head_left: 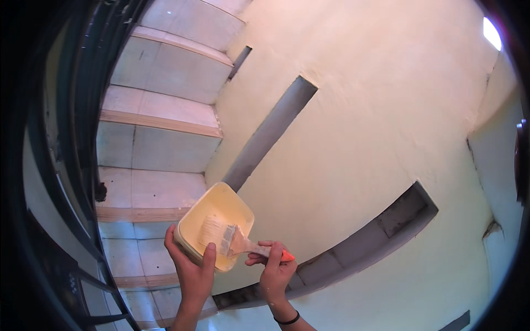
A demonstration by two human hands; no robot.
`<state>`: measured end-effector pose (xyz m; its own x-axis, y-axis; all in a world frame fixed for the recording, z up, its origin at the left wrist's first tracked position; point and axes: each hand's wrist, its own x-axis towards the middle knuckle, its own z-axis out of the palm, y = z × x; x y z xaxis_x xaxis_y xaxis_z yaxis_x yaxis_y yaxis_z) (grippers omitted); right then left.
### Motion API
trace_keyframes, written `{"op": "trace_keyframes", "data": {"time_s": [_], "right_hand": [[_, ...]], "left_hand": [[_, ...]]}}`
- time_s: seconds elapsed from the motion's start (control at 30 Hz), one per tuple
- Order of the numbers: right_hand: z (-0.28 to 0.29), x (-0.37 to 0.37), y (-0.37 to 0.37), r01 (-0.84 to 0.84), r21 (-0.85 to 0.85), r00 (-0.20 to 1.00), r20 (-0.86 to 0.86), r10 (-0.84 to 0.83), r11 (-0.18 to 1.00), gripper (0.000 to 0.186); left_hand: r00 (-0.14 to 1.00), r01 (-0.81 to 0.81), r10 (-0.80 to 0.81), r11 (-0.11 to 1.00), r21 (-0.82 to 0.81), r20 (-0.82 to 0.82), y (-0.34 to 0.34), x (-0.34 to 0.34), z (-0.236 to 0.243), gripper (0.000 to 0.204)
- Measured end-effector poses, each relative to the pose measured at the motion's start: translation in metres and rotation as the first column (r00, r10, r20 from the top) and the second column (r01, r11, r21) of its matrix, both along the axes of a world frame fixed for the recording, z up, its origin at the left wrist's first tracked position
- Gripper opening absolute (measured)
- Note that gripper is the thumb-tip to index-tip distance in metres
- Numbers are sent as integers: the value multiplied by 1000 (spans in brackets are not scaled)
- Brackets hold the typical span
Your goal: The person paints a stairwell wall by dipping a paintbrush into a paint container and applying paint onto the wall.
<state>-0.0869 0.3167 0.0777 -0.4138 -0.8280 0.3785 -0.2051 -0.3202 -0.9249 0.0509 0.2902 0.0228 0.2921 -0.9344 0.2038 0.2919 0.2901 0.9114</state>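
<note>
A square plastic tub (243, 207) with pale yellow paint inside is tilted in my left hand (194, 273), the thumb over its near rim and the fingers round its left side. In my right hand (274, 270) is a wide flat paintbrush (241, 244), gripped by its handle with an orange-red end. The brush's paint-coated bristles lie inside the tub, over its inner floor; whether they touch it I cannot tell. A dark band circles my right wrist, and small paint specks show on that hand.
Tiled stairs (165, 144) with wood-toned edges climb on the left, beside a dark metal railing (83, 165). A pale yellow wall (353, 143) fills the right, with a long grey recess (270, 132) and a larger curved-looking niche (353, 254). A bright opening (492, 34) shows at upper right.
</note>
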Motion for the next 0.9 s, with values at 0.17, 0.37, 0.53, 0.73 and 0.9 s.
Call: {"op": "trace_keyframes", "data": {"time_s": [0.17, 0.37, 0.53, 0.73, 0.9], "right_hand": [[40, -3, -47, 19, 105, 984, 173, -37, 994, 45], [112, -7, -87, -15, 100, 937, 348, -21, 995, 46], [173, 1, -123, 64, -31, 945, 322, -50, 997, 46], [179, 0, -139, 83, -39, 983, 166, -76, 996, 48], [199, 3, -140, 95, -104, 992, 91, -86, 990, 47]], "left_hand": [[999, 4, -7, 999, -50, -44, -52, -6, 39, 75], [993, 8, -12, 999, -42, -114, -95, -3, 99, 85], [982, -80, 58, 990, -119, -180, -129, 0, 136, 83], [992, -100, 92, 991, -94, -87, -140, 7, 160, 83], [992, -122, 120, 991, -63, -40, -140, 16, 152, 82]]}}
